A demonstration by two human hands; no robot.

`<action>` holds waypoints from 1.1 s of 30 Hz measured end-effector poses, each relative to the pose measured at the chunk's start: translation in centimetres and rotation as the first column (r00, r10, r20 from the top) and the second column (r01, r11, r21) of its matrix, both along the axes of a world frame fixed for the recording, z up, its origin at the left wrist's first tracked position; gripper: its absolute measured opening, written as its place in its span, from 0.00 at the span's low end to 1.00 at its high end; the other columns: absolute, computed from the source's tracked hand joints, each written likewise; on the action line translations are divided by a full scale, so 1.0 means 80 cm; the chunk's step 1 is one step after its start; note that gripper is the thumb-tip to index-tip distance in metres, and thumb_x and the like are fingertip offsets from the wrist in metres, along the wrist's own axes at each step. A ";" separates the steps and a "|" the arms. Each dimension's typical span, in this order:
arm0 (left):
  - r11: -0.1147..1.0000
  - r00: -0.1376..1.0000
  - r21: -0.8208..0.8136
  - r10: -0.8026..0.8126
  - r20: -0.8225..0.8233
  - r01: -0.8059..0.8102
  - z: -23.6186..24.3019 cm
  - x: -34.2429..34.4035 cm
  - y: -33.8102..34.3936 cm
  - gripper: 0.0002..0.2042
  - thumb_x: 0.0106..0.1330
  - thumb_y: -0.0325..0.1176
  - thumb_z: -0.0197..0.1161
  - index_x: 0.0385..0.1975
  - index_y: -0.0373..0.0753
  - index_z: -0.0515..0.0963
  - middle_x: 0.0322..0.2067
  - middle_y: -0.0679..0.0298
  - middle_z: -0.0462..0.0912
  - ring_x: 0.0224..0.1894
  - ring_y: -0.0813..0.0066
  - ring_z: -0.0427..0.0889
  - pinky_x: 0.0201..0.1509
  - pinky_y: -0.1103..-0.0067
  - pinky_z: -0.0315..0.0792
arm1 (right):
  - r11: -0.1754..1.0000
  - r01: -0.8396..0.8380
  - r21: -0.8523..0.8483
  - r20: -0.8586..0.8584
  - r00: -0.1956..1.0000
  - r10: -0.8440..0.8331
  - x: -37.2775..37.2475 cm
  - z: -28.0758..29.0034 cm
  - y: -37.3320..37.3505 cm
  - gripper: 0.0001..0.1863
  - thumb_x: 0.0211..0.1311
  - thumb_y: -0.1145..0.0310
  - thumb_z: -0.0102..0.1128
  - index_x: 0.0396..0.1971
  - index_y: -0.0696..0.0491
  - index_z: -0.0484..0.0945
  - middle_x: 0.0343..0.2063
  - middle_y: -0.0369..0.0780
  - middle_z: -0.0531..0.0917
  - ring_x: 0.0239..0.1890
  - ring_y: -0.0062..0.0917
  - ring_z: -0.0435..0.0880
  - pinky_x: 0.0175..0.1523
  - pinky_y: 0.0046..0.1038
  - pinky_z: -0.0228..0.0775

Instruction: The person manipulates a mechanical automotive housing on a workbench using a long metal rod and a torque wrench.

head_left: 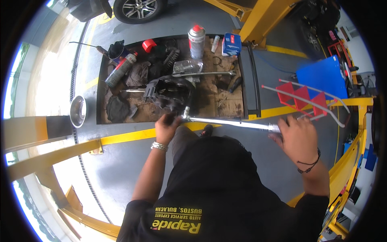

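A long silver torque wrench (225, 122) lies level across the front of my body. My right hand (299, 139) is closed round its knurled grip end. At the other end, my left hand (166, 127) pinches the wrench by its head, where a short socket (186, 111) points up; the fingertips are partly hidden. Just beyond my left hand a black brake caliper (169, 92) rests on the cardboard-lined workbench (219, 109). The socket and the caliper look close, but I cannot tell whether they touch.
Behind the caliper lie a long ratchet handle (205, 74), a spray can (196, 42), a second can (121, 70), a wire brush (171, 57) and a blue box (231, 44). A metal bowl (78, 111) sits left; a red-stepped rack (300, 99) stands right, near yellow lift posts (266, 20).
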State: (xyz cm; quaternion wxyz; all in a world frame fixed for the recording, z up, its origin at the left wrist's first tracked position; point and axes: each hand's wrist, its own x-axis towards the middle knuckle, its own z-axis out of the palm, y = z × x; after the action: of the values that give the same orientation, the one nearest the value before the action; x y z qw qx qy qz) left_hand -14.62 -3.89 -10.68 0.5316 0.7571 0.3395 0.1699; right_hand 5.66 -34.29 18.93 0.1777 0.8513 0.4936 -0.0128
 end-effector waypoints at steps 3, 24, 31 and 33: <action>0.967 0.997 0.245 0.057 0.046 -0.066 0.047 0.035 0.055 0.15 0.62 0.37 0.72 0.41 0.33 0.82 0.38 0.49 0.87 0.40 0.60 0.88 0.45 0.72 0.79 | 0.999 0.032 -0.037 -0.041 0.999 -0.033 0.007 -0.003 -0.005 0.20 0.54 0.49 0.70 0.35 0.51 0.82 0.28 0.40 0.82 0.31 0.33 0.85 0.45 0.37 0.73; 0.778 0.715 0.285 -0.281 -0.640 0.560 0.008 0.141 0.215 0.32 0.55 0.46 0.70 0.61 0.48 0.73 0.57 0.49 0.74 0.61 0.47 0.72 0.67 0.59 0.65 | 0.874 0.264 -0.408 -0.365 0.830 -0.421 0.094 -0.040 -0.002 0.14 0.45 0.59 0.74 0.28 0.49 0.79 0.20 0.39 0.84 0.25 0.36 0.85 0.34 0.36 0.76; 0.811 0.749 0.205 -0.365 -0.553 0.548 0.020 0.150 0.220 0.29 0.51 0.31 0.63 0.59 0.46 0.76 0.50 0.51 0.76 0.55 0.44 0.74 0.61 0.57 0.68 | 0.919 0.237 -0.315 -0.402 0.844 -0.355 0.104 -0.051 -0.009 0.15 0.41 0.59 0.75 0.23 0.48 0.78 0.17 0.38 0.82 0.18 0.34 0.82 0.29 0.34 0.74; 0.813 0.780 0.226 -0.377 -0.499 0.537 0.010 0.143 0.223 0.29 0.51 0.31 0.63 0.59 0.46 0.76 0.49 0.51 0.77 0.54 0.44 0.74 0.60 0.57 0.68 | 0.919 0.238 -0.315 -0.404 0.842 -0.357 0.106 -0.056 -0.014 0.15 0.39 0.59 0.76 0.21 0.48 0.78 0.16 0.38 0.81 0.18 0.33 0.82 0.28 0.34 0.73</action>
State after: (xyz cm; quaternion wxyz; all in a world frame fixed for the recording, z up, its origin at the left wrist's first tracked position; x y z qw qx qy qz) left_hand -3.20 13.96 -9.88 0.3219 0.9187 0.2145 -0.0799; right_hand 14.13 -35.41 14.43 0.1603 0.8613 0.3763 -0.3015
